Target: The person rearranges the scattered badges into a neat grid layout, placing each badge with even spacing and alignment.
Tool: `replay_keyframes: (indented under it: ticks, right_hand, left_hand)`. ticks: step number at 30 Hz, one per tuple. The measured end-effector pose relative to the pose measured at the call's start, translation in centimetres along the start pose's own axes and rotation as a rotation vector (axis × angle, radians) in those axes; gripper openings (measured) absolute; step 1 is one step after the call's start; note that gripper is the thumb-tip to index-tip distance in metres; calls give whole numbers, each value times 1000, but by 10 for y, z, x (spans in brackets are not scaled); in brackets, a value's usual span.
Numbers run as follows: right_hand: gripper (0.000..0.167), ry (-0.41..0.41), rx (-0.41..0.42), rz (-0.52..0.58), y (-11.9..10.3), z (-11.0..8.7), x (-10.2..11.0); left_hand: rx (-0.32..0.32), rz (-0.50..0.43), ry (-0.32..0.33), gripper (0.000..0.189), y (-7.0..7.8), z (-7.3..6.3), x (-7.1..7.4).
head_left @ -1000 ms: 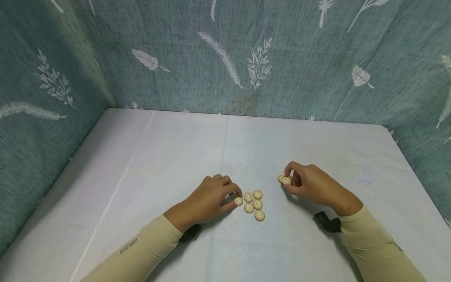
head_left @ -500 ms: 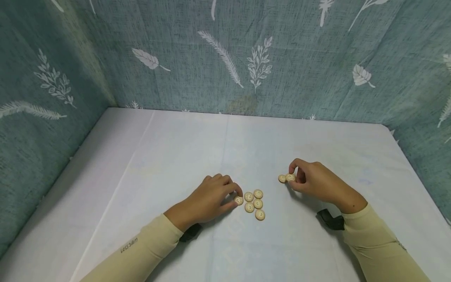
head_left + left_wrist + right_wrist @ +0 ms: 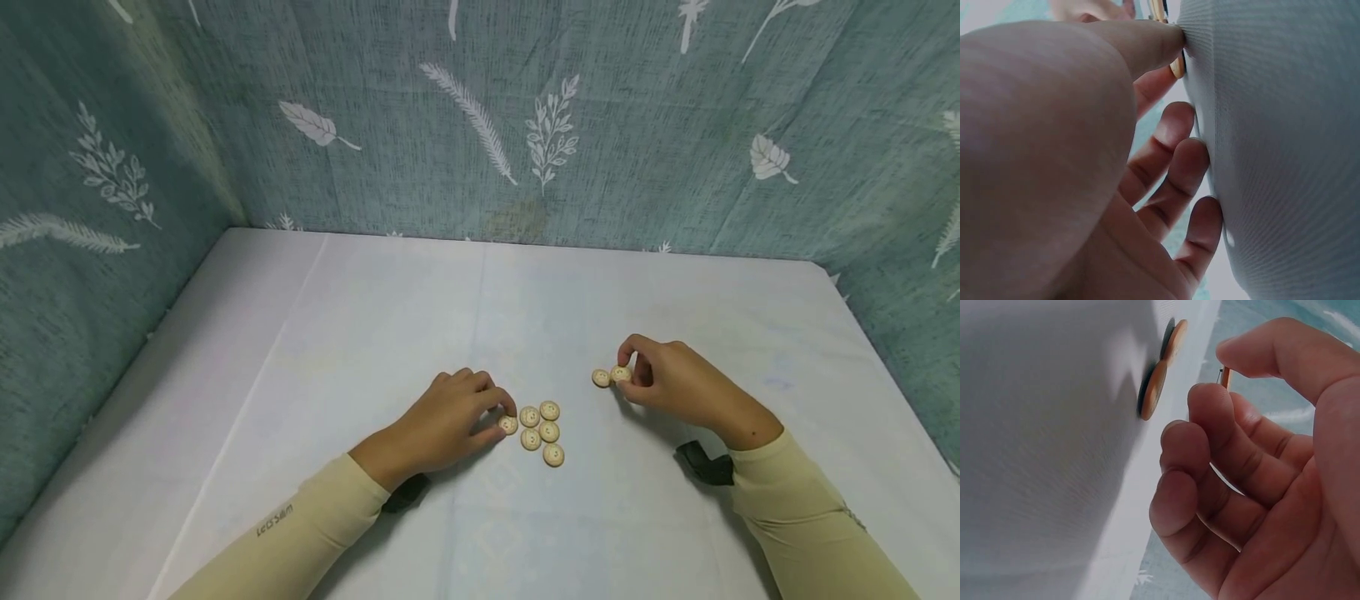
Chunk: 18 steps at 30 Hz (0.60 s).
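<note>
My left hand [image 3: 442, 425] rests on the white cloth in the head view, its thumb and forefinger holding a round wooden button [image 3: 507, 426] by the edges. In the left wrist view, that button's rim [image 3: 1177, 67] shows between thumb and forefinger, while the other fingertips touch the cloth. My right hand [image 3: 678, 387] pinches another button [image 3: 620, 373] between thumb and forefinger. From the right wrist, this pinched button [image 3: 1227, 378] appears edge-on and off the cloth. Two more buttons lie flat there, a nearer button [image 3: 1154, 394] and a farther button [image 3: 1177, 340].
Several loose buttons [image 3: 549, 432] lie in a small cluster just right of my left hand. A white cloth [image 3: 390, 308] covers the table. Green leaf-patterned fabric [image 3: 390, 167] hangs behind and along both sides.
My right hand has shifted a little to the right and away from me with its button, uncovering more of the button on its left. The left hand has stayed in place.
</note>
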State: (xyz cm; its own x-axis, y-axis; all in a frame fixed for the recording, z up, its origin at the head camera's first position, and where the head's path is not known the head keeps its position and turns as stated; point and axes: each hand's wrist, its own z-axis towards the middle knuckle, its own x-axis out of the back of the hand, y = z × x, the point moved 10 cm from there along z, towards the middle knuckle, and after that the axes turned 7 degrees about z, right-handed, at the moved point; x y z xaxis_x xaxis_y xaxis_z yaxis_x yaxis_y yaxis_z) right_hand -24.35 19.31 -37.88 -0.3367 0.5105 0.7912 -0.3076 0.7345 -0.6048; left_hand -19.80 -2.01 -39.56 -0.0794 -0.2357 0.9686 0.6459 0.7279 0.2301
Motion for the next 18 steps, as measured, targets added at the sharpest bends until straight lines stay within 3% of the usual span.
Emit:
replay_keyframes:
  ticks: [18]
  right_hand:
    - [18,-1,-18,-30,13,0,4]
  left_hand:
    - [-5,2,16,17,0,-1,2]
